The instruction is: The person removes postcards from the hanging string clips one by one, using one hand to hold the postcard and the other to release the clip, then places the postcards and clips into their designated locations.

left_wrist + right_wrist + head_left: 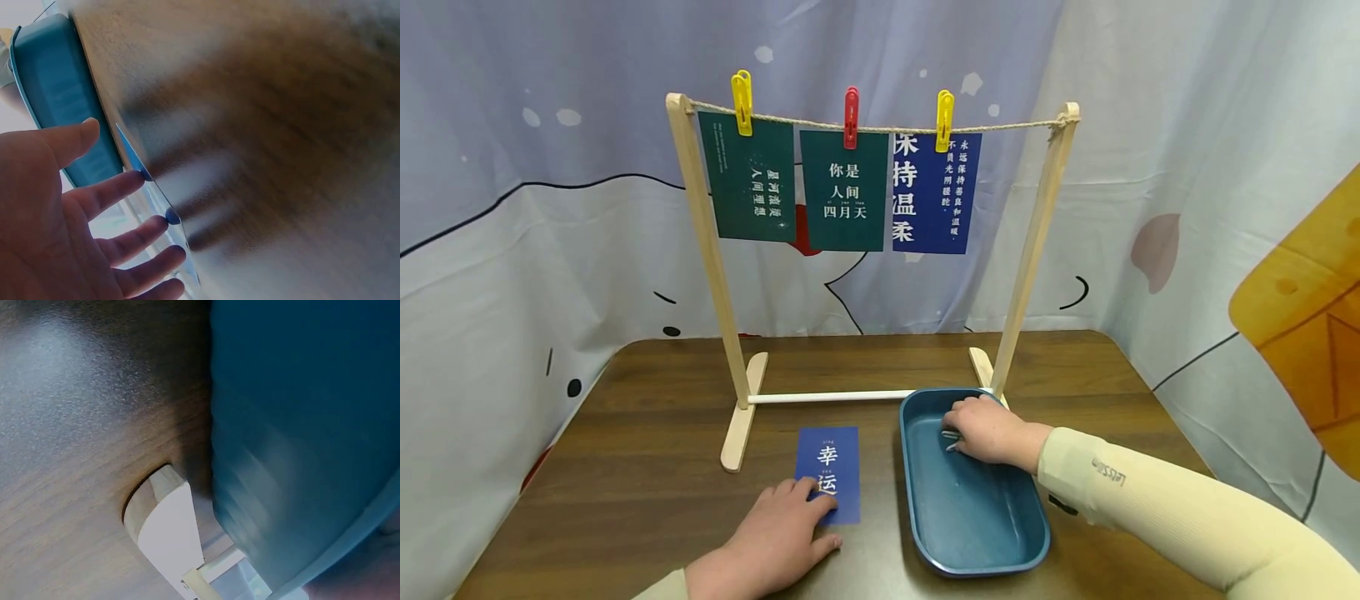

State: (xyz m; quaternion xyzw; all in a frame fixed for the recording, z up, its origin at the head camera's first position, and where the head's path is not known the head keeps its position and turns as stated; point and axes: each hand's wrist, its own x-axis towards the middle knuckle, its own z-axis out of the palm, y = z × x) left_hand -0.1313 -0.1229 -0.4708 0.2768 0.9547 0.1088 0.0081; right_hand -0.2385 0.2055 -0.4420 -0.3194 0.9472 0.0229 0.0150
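On the table lies a blue card (838, 446) with white characters. The fingertips of my left hand (778, 533) rest on its lower left part, fingers spread and slightly bent; the left wrist view shows them touching the card (161, 197). My right hand (988, 429) reaches into a dark blue-green plastic bin (973, 508), fingers curled around a small dark-green object (951, 434) whose kind is mostly hidden. In the right wrist view the bin's wall (269, 425) covers most of that hand.
Behind stands a wooden rack (1037, 242) with a rope (1015, 126). Two green cards (748, 183) and a blue card (932, 225) hang there from yellow clothespins (944, 121) and a red clothespin (851, 118). The rack's right foot (169, 525) is close to the bin.
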